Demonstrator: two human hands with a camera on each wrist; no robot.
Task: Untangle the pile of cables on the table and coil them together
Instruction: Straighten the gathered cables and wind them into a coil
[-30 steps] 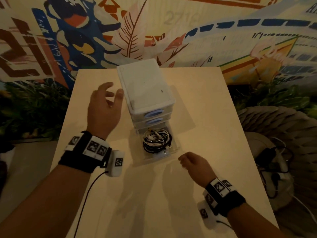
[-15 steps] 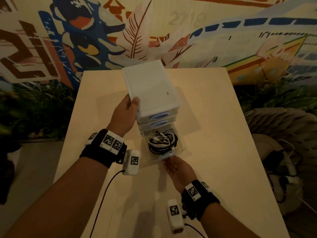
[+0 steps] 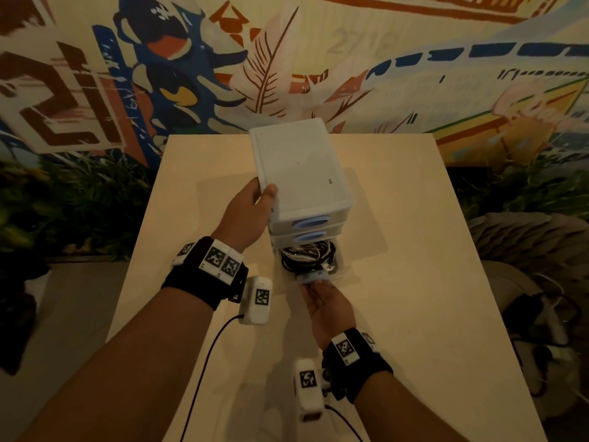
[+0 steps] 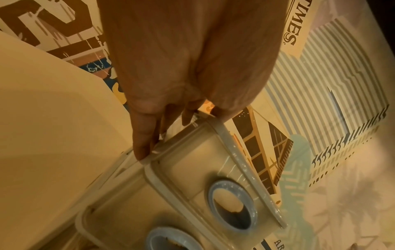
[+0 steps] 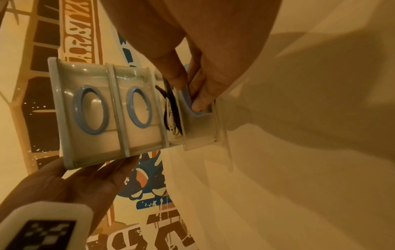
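A coil of black and white cables [image 3: 307,258] lies in the bottom drawer [image 3: 314,277], which stands partly out of a white three-drawer unit [image 3: 302,167] on the table. My left hand [image 3: 245,215] grips the unit's top left edge, thumb on the lid and fingers [image 4: 143,140] down its side. My right hand [image 3: 325,301] pinches the drawer's blue ring handle [image 5: 188,101] from the front. In the right wrist view the cables [image 5: 173,115] show in the gap behind the drawer front. The two upper drawers [image 5: 138,108] are closed.
The unit stands in the middle of a pale wooden table [image 3: 414,282] against a painted mural wall. Plants lie left of the table. A woven seat [image 3: 526,237] and loose cords on the floor [image 3: 541,314] are to the right.
My left hand came down from the air onto the unit's edge. My right hand moved to the drawer handle, and the drawer now sticks out less than half a second ago.
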